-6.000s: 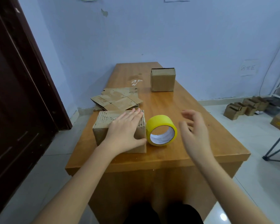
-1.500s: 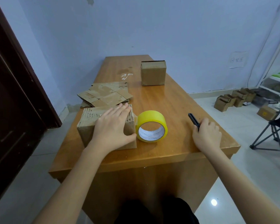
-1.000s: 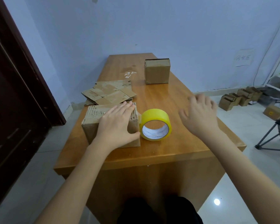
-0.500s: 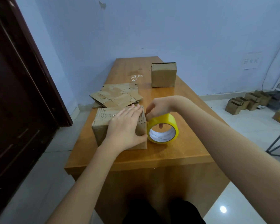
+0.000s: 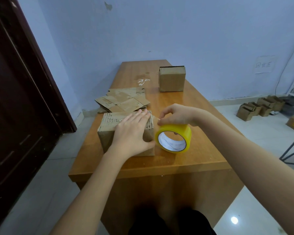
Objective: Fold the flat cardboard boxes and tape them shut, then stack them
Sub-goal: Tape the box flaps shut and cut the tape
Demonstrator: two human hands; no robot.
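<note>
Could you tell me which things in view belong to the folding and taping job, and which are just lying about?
Job:
near box, under the left hand
yellow tape roll, right hand pinching its end
flat cardboard pile
finished box

Lying about:
small boxes on the floor
paper sign on the wall
dark door

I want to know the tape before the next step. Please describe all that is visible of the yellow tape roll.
The tape roll is glossy translucent yellow with a white inner core. It stands on its edge on the table, close beside the box. The right hand pinches its loose end at the top.
</note>
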